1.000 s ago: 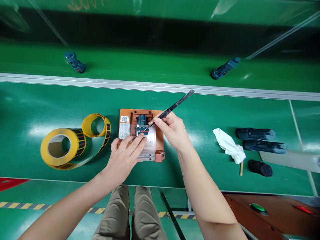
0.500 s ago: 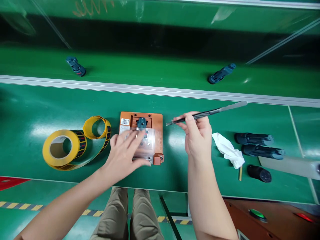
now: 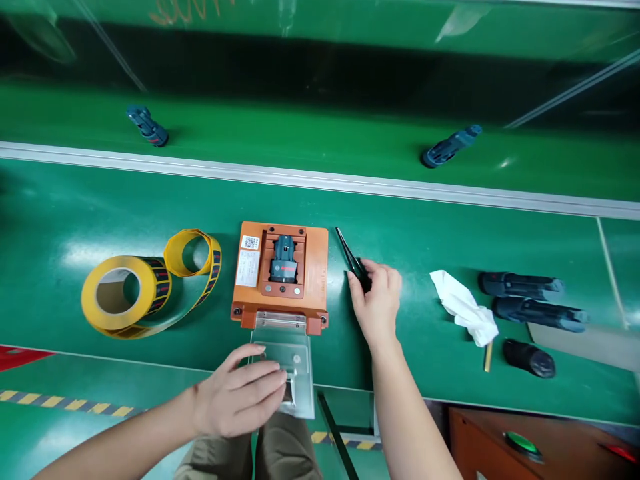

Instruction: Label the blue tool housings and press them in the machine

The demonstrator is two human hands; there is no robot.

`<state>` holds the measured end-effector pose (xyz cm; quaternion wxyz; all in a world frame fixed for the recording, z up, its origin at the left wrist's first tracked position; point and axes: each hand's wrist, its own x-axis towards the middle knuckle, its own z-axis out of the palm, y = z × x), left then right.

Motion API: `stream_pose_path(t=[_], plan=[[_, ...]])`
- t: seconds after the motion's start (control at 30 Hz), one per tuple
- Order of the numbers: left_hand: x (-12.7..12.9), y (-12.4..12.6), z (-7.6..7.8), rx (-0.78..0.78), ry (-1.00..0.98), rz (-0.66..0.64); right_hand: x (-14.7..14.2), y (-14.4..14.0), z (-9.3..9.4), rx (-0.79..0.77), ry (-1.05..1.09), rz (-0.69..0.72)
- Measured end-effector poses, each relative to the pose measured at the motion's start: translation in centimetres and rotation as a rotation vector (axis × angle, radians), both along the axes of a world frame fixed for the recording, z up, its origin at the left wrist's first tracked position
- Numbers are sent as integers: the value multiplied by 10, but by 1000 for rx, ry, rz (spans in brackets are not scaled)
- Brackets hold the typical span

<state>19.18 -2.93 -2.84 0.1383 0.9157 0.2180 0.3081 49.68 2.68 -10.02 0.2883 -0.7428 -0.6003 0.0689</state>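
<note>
In front of me an orange fixture holds a small dark blue battery pack with a label bearing red lettering on its lower part. The fixture's clear hinged cover is folded back toward me and reaches past the bench edge. My left hand rests on or just over this cover, its fingers stretched out. Right of the fixture, black tweezers lie slanted, tips away from me, at the bench surface. My right hand has thumb and fingers around their rear end, which it partly hides.
A roll of yellow-backed labels with a loose looped strip stands on the left. To the right are a white tissue, dark battery packs and a black cylindrical piece. Behind the metal rail lie two more blue packs.
The clear cover has swung from over the battery pack down toward me, my left hand moving with it. My right hand has lowered the tweezers to the bench and turned their tips away.
</note>
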Motion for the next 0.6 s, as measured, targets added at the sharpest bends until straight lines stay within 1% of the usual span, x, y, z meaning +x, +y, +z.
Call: stream_pose_path(t=[0.03, 0.07, 0.1, 0.13, 0.2, 0.23, 0.27, 0.37, 0.43, 0.53, 0.6], plan=[[-3, -6, -7, -15, 68, -13, -2, 0, 6, 26, 7, 7], [-6, -10, -14, -33, 125, -16, -6, 1, 14, 38, 34, 50], [-9, -14, -21, -57, 178, -14, -11, 2, 22, 37, 80, 139], [-11, -17, -27, -84, 217, -13, -17, 3, 30, 18, 138, 264], [-13, -21, -35, -117, 225, 1, -29, 7, 43, -34, 247, 524], [-13, -22, -36, -116, 200, 24, -35, 10, 47, -60, 279, 612], [-14, -22, -37, -104, 164, 64, -41, 13, 49, -80, 297, 661], [-16, -16, -37, -78, 101, 225, -52, 22, 47, -121, 312, 699], [-18, -8, -40, -92, 117, 294, -54, 28, 43, -145, 311, 721], [-22, 2, -50, -116, 171, 291, -54, 33, 36, -175, 318, 743], [-23, 5, -55, -129, 197, 275, -52, 37, 33, -193, 323, 752]])
